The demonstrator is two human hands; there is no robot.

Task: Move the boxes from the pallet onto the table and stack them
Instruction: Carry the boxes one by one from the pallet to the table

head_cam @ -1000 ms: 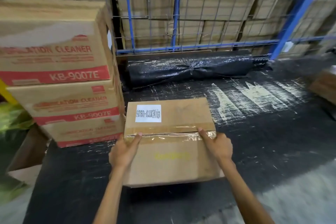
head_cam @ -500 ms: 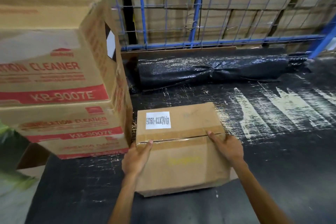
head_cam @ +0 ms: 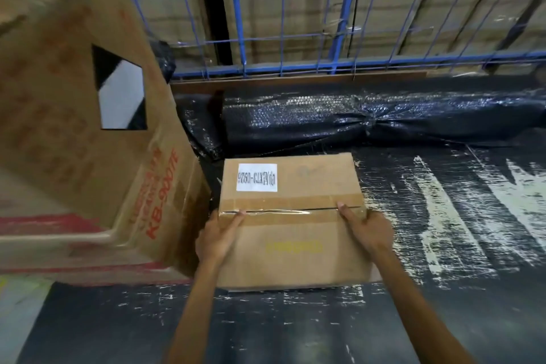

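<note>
Both hands, left hand point(head_cam: 220, 235) and right hand point(head_cam: 367, 227), gripped the small box point(head_cam: 291, 221) by its sides on the black surface point(head_cam: 443, 289), just beside the tall stack point(head_cam: 88, 142). Pushed further left, it could knock that leaning stack.

Red "KB-9007E" on the large stacked carton point(head_cam: 88, 133); upside-down white label point(head_cam: 257, 177) on the small box point(head_cam: 291, 224).

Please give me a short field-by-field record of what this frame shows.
surface: black table, scuffed white
held box: small taped box with white label, resting on the table
left hand: on the box's left edge
right hand: on the box's right edge
neighbour: stack of printed cartons, close on the left; contact unclear
behind: black wrapped roll, blue wire cage
</note>
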